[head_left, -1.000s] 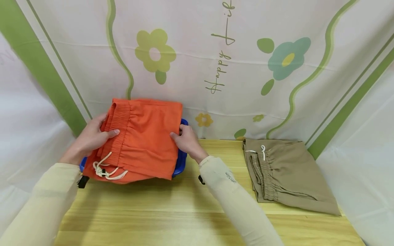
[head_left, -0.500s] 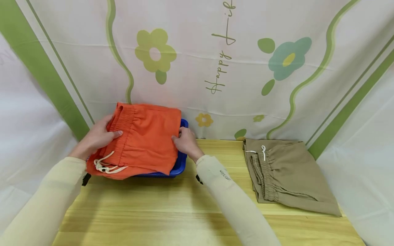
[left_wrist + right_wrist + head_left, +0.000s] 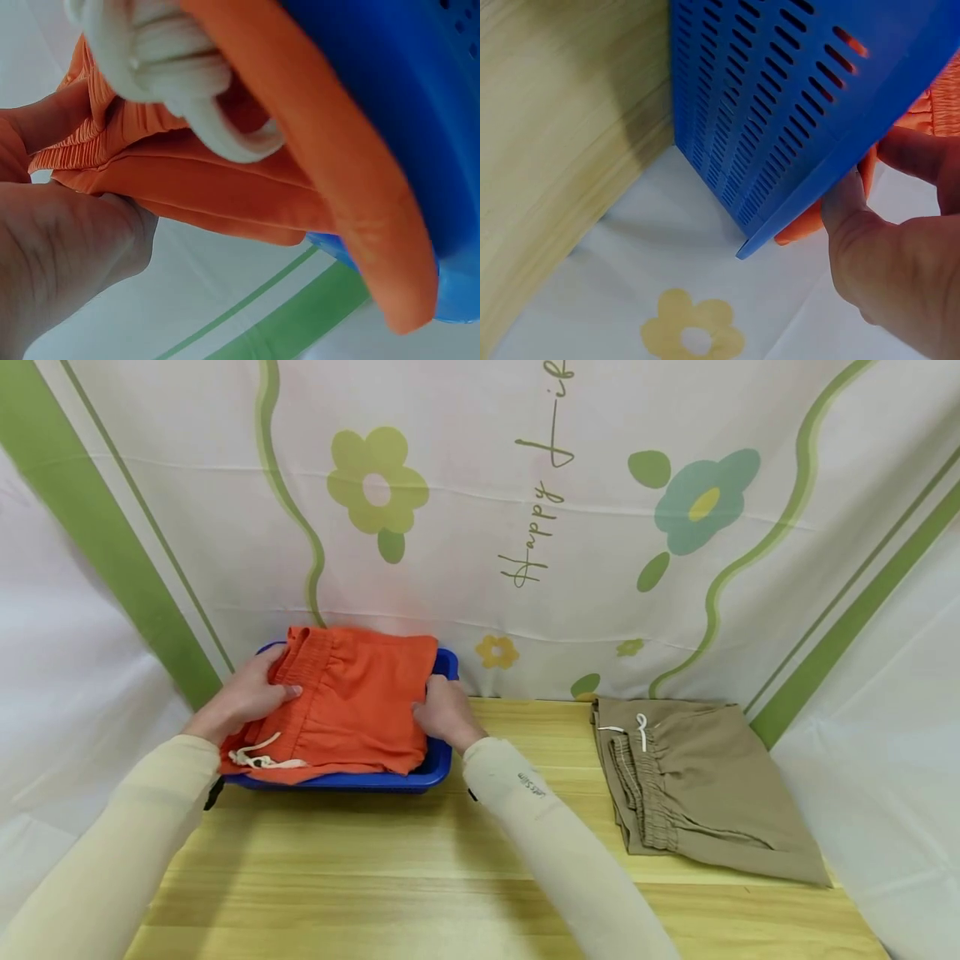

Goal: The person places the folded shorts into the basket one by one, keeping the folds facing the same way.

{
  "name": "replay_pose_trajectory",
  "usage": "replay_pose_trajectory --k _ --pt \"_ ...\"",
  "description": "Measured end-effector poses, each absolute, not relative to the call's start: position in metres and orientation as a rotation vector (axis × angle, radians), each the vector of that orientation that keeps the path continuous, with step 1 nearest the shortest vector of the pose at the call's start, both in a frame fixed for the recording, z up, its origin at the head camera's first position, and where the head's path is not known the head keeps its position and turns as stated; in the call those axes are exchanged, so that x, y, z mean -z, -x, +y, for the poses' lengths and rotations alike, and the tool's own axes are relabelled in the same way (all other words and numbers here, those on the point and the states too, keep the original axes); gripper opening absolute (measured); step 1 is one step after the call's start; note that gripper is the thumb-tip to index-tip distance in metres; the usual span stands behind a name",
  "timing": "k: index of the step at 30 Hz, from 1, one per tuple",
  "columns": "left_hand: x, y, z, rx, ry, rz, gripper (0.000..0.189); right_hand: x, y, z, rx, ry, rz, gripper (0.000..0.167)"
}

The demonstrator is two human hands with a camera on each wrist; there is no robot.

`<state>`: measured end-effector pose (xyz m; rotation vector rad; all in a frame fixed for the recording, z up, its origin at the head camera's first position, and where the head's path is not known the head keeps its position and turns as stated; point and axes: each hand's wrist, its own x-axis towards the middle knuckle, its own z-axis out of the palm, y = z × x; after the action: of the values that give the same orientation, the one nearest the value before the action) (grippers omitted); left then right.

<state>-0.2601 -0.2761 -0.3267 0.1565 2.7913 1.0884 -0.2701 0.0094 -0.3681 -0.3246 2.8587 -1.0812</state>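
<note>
Folded orange shorts (image 3: 367, 702) with an elastic waistband and a pale drawstring (image 3: 266, 760) lie partly within the blue basket (image 3: 337, 782), their waistband side over its left end. My left hand (image 3: 251, 697) grips the waistband, thumb on top and fingers underneath; the left wrist view shows the cloth pinched by that hand (image 3: 75, 240). At the basket's right end my right hand (image 3: 447, 710) holds the opposite edge of the shorts. In the right wrist view, thumb and finger of this hand (image 3: 900, 262) pinch orange cloth just inside the rim; the fingertips are partly hidden.
Folded khaki shorts (image 3: 720, 793) with a white drawstring lie on the wooden table (image 3: 375, 877) to the right. A white flower-printed curtain (image 3: 465, 527) stands close behind the basket, and white cloth closes off both sides. The basket's wall (image 3: 750, 112) is slotted.
Both hands have lowered the orange shorts into the basket, and more of its blue rim shows at the front and left. The khaki shorts have not moved.
</note>
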Motion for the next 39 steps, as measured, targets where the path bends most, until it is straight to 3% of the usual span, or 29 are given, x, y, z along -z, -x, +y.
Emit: replay_pose_trajectory --k 10,18,30,39 --pt "0.336 0.268 -0.278 -1.046 -0.098 2.759 0.081 0.368 0.269 0.001 0.922 0.366 2.861 0.024" --pt "0.344 0.272 -0.278 -0.964 -0.063 2.771 0.08 0.364 0.269 -0.001 0.857 0.339 2.842 0.015" --pt "0.347 0.275 -0.278 -0.882 0.013 2.687 0.1 0.355 0.269 0.003 0.84 0.343 2.901 0.018" --pt "0.346 0.273 -0.275 -0.71 -0.063 2.767 0.108 0.362 0.272 0.0 0.475 0.602 3.078 0.015"
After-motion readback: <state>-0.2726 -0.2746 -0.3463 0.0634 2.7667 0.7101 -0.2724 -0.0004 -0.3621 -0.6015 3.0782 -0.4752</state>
